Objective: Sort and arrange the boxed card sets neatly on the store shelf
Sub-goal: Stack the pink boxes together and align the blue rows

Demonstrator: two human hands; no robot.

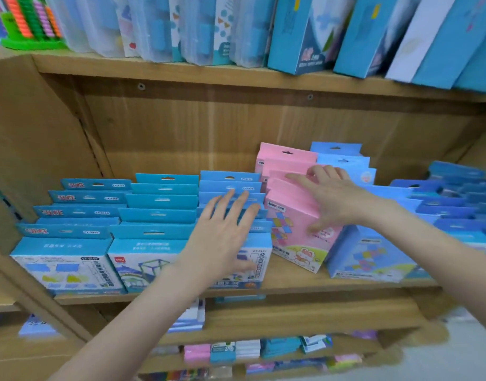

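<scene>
Rows of boxed card sets stand on the wooden shelf (291, 281). There are three rows of blue boxes on the left (71, 259), (154, 215), (231, 182). To their right comes a row of pink boxes (288, 160), then light blue boxes (368, 257). My left hand (222, 235) lies with straight, spread fingers on the tops of the third blue row. My right hand (330, 196) rests on the pink boxes, fingers spread over the top and thumb down the front of the tilted front pink box (294, 237).
Darker blue boxes (451, 204) fill the shelf's far right. The upper shelf carries tall blue and clear packs (299, 31) and a green abacus (30, 23). Lower shelves hold small coloured packs (250, 350). A wooden side panel (30, 133) closes the left.
</scene>
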